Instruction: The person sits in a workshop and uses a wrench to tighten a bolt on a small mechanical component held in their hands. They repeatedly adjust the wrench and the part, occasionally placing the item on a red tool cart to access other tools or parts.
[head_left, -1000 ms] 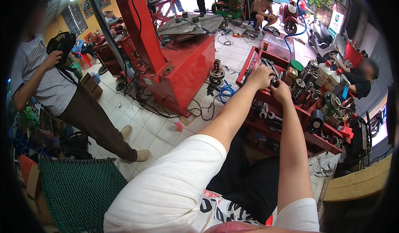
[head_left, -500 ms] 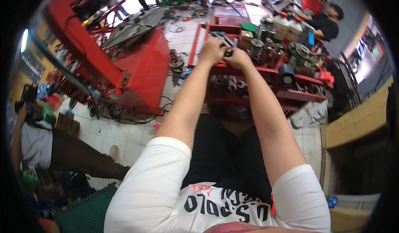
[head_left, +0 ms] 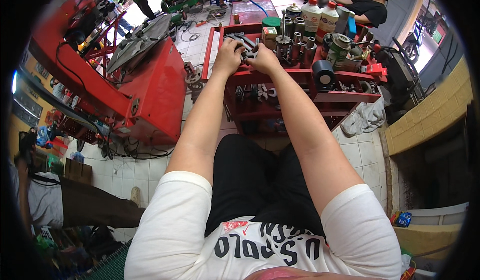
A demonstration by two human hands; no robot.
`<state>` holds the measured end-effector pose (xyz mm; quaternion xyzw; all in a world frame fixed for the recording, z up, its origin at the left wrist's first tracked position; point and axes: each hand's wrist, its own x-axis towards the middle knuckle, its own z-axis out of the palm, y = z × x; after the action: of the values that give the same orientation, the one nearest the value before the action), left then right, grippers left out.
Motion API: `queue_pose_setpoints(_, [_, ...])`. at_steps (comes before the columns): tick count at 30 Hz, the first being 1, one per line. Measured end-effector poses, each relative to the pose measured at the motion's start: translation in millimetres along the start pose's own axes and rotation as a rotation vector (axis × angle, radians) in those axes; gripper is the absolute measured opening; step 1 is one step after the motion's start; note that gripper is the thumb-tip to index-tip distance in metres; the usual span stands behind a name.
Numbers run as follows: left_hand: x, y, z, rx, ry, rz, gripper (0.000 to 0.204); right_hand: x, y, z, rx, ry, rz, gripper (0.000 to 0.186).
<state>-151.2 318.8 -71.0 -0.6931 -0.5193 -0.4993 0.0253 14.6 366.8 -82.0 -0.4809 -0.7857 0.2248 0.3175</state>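
Note:
Both my arms reach forward over the top tray of a red tool cart (head_left: pixel 212 55). My left hand (head_left: pixel 228 58) is at the tray's near left, its fingers curled in around a small grey metal part (head_left: pixel 248 55). My right hand (head_left: pixel 264 61) closes on the same part from the other side. Fingers hide much of it, so its exact kind does not show. Just beyond the hands lie long silvery hand tools (head_left: pixel 245 39). Right of them stand a small box with a green lid (head_left: pixel 270 30) and several upright metal sockets (head_left: pixel 296 40).
Bottles with red caps (head_left: pixel 327 19), a green can (head_left: pixel 339 49) and a dark cylinder (head_left: pixel 323 74) crowd the cart's right side. A red lift machine (head_left: pixel 152 92) stands left, cables beneath it. One person (head_left: pixel 370 7) sits beyond the cart; another (head_left: pixel 90 195) stands at lower left.
The view has shifted, so the cart and my hands appear farther left. My hands are still together over the tray; the dark round end seen between them before no longer shows.

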Motion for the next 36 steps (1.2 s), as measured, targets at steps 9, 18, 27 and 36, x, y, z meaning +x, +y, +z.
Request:
queue_pose_setpoints(9, [0.5, -5.1, 0.4, -0.039, -0.045, 0.078, 0.012, 2.7, 5.7, -4.7, 0.052, -0.147, -0.046, 0.073])
queue_pose_setpoints(18, [0.4, -1.9, -3.5, 0.025, 0.003, -0.013, 0.016, -1.6, -6.7, -18.5, 0.164, -0.176, 0.008, 0.05])
queue_pose_setpoints(27, [-0.7, 0.3, -6.5, 0.047, 0.0, 0.02, 0.015, -4.5, -2.7, -7.5, 0.152, 0.015, -0.005, 0.055])
queue_pose_setpoints(36, [1.0, 3.1, -7.2, -0.046, -0.078, 0.071, 0.016, -2.9, -1.6, -11.5, 0.157, -0.167, -0.03, 0.069])
